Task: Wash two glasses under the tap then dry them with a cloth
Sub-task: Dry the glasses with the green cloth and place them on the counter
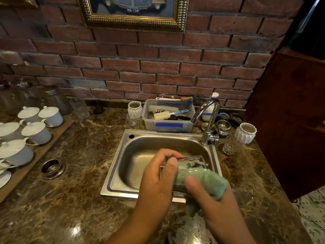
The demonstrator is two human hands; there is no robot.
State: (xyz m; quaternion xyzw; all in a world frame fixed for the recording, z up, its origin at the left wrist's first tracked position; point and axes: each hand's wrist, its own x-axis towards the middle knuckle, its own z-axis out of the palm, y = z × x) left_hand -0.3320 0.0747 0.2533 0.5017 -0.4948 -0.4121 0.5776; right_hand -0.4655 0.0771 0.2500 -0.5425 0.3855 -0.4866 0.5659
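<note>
Centrally, a clear drinking glass (192, 160) is gripped on its side above the stainless steel sink (116, 155) by the left hand (158, 182); a pale green cloth (211, 182) (partly stuffed inside it) is clutched by the right hand (219, 206).

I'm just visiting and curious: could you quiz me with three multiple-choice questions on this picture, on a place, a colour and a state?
1. Where is the clear drinking glass held?
A. Over the stainless steel sink
B. Over the wooden tray
C. Inside the plastic tub

2. What colour is the fluffy cloth?
A. Red
B. Green
C. White

3. How is that cloth?
A. Folded on the counter
B. Hung on the tap
C. Pushed into the glass

Answers:
1 A: the left hand grips the glass above the sink.
2 B: it is pale green.
3 C: the right hand presses it inside the glass.
</note>
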